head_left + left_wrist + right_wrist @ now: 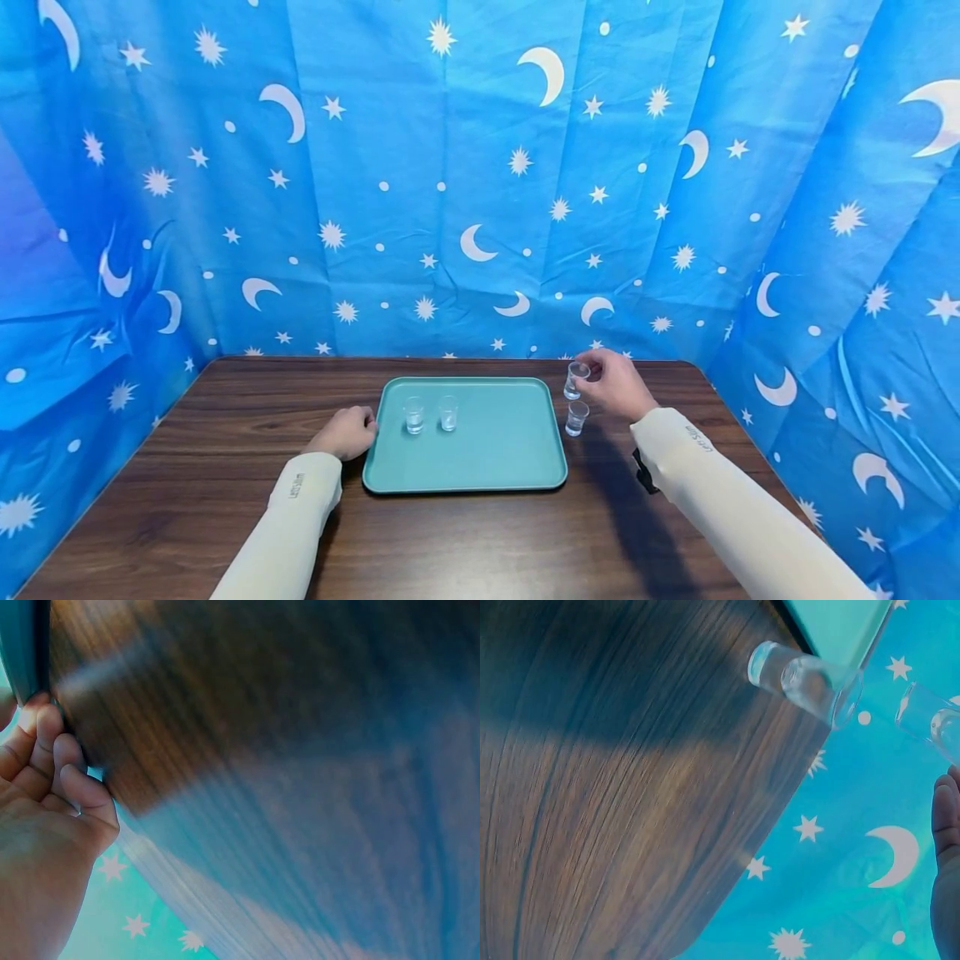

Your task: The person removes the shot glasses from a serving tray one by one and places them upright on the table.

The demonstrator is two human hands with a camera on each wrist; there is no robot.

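A teal tray [487, 462] lies on the table, and two small clear shot glasses stand on its left half, the left one [414, 417] close beside the other [448, 414]. My left hand [351, 432] pinches the tray's left rim [26, 652], fingers curled against the edge. Beyond the tray's right side, my right hand [617, 385] holds a shot glass [573, 382] between thumb and fingers. Clear liquid shows inside this glass [946, 727]. Just in front of it, another shot glass [576, 419] stands upright on the table by the tray's right edge.
The dark wooden table [480, 550] reaches back to a blue curtain [420, 208] printed with white moons and stars. More of that curtain hangs at both sides. A black band [645, 472] shows under the right sleeve.
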